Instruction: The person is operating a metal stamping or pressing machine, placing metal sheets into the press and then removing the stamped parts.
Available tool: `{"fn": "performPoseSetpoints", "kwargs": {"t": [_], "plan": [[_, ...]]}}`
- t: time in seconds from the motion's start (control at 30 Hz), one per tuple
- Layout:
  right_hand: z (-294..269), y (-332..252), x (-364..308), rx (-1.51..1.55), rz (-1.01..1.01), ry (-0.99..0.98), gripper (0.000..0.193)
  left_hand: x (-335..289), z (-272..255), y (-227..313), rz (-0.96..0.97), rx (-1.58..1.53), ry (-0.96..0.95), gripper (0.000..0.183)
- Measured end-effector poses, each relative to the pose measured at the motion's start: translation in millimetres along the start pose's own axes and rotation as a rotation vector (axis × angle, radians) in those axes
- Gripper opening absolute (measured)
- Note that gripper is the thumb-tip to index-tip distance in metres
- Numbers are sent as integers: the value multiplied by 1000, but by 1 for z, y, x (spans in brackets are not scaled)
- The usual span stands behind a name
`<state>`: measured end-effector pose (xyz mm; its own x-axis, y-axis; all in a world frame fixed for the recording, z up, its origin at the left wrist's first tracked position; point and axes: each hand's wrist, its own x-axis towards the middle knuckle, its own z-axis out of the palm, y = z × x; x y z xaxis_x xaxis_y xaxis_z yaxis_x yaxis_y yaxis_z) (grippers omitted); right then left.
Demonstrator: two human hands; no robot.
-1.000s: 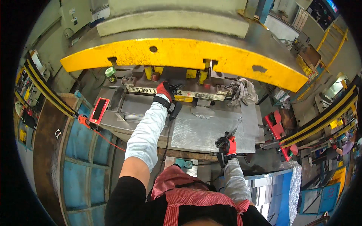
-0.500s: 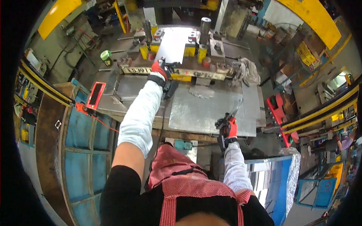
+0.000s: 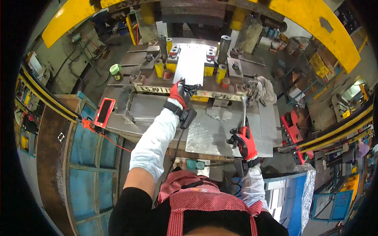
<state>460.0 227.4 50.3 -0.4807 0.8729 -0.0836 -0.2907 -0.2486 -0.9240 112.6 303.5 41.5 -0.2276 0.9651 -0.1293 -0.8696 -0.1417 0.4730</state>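
Note:
My left hand (image 3: 179,93), in a red and black glove with a white sleeve, reaches to the front rail of the press die (image 3: 157,89). Its dark fingertips lie on that rail; whether they grip anything is too small to tell. Just beyond it a flat shiny metal sheet (image 3: 192,63) lies in the die between yellow guide posts. My right hand (image 3: 244,141), gloved the same way, is shut on a thin metal rod (image 3: 244,112) that points up toward the die. Under both arms a stack of grey metal sheets (image 3: 216,135) lies on the press table.
The yellow press frame (image 3: 315,27) arches overhead. A red-cased phone (image 3: 104,112) lies at the table's left corner, a green-capped bottle (image 3: 115,72) stands behind it. A crumpled rag (image 3: 262,89) sits on the right. Blue crates (image 3: 84,157) stand on the left, a red control box (image 3: 293,126) on the right.
The yellow ram has lifted out of the way, and the die with the sheet in it now shows. My left hand stays at the die's front; my right hand still holds the rod.

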Motion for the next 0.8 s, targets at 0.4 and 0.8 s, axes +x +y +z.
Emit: {"fn": "performPoseSetpoints", "kwargs": {"t": [0.4, 0.8], "plan": [[127, -75, 288, -475, 188, -286, 19, -3, 5, -2, -249, -197, -11, 33], [29, -31, 13, -195, 156, 79, 46, -19, -13, 4, -171, -15, -66, 34]]}}
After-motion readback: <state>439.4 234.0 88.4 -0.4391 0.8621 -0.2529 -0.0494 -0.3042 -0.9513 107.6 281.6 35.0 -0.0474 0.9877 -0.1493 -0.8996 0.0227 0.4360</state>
